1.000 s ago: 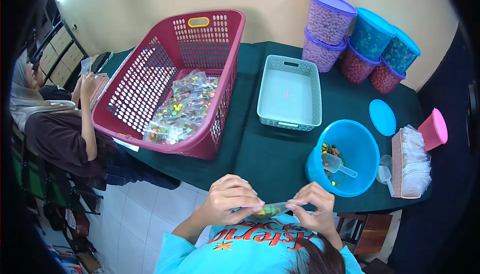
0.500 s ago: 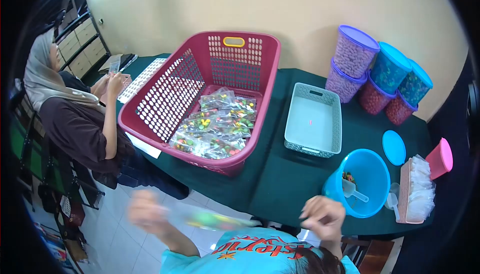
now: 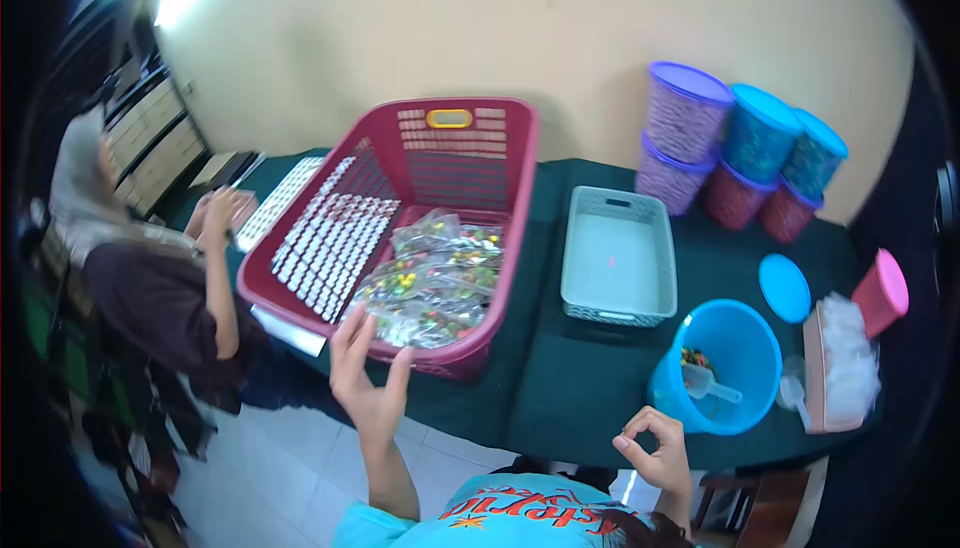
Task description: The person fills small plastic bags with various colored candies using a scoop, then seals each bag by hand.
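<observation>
My left hand [image 3: 370, 383] is open, its fingers spread at the front rim of the maroon laundry basket [image 3: 262, 283], with nothing in it. Inside the basket lies a pile of clear plastic bags [image 3: 435, 283] with colourful sweets. My right hand [image 3: 658, 453] is over the table's front edge, left of the blue bucket [image 3: 768, 373]. Its thumb and fingertips meet in a ring, and nothing shows between them. A clear scoop [image 3: 712, 384] rests in the bucket with some colourful sweets.
A pale green tray [image 3: 620, 310] stands mid-table. Lidded tubs [image 3: 690, 108] are stacked behind it. At right are a blue lid [image 3: 784, 288], a pink box [image 3: 815, 378] of clear bags and a pink cup [image 3: 882, 293]. Another person [image 3: 150, 298] works at left.
My left hand has moved up and right to the basket, and the bag of sweets it held is out of it. My right hand has lowered slightly, fingers still curled. The view has shifted slightly.
</observation>
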A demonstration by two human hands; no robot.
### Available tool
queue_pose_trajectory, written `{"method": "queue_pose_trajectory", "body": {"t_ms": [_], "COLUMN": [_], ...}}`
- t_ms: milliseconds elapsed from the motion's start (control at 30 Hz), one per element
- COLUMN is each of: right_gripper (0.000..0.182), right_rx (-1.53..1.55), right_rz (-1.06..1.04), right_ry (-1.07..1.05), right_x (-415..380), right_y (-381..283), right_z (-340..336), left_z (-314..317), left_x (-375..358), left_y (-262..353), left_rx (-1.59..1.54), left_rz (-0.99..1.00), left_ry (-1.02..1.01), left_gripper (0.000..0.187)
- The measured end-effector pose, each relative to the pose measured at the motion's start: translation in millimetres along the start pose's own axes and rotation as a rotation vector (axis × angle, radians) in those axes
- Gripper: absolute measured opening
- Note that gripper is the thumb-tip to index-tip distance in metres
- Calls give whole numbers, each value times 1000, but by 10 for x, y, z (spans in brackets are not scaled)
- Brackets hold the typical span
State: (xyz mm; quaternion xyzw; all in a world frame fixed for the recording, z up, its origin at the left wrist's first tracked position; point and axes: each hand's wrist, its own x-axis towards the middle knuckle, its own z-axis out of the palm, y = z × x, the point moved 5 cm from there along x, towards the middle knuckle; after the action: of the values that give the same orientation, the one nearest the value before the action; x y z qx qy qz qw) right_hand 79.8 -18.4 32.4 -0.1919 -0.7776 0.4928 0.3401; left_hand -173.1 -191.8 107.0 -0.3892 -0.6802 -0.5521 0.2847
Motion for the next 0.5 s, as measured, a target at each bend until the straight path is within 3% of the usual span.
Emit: {"method": "queue_pose_trajectory", "body": {"t_ms": [33, 100, 167, 233, 367, 400, 500], "right_gripper": [14, 14, 14, 15, 14, 15, 16], "right_rx": [-26, -57, -59, -54, -160, -164, -205], "right_rz": [31, 95, 109, 146, 137, 162, 164], "right_ry": [16, 86, 32, 32, 10, -3, 26], "right_x": [-51, -126, -189, -281, -460, -527, -771], "right_y": [17, 21, -13, 6, -21, -18, 13], "right_z": [-32, -109, -112, -147, -276, -329, -544], "left_z": [-15, 7, 261, 587, 1030, 1081, 1271], "left_x": [-79, -308, -366, -556, -1036, -1150, -1428], "left_y": [14, -109, 37, 166, 478, 533, 760], "left_rx": [-101, -428, -836, -1053, -818, -829, -913], "left_rz": [9, -77, 15, 16, -364, -397, -362], "left_ry": [114, 115, -145, -224, -354, -584, -803], "left_gripper": [37, 17, 15, 22, 9, 15, 9]}}
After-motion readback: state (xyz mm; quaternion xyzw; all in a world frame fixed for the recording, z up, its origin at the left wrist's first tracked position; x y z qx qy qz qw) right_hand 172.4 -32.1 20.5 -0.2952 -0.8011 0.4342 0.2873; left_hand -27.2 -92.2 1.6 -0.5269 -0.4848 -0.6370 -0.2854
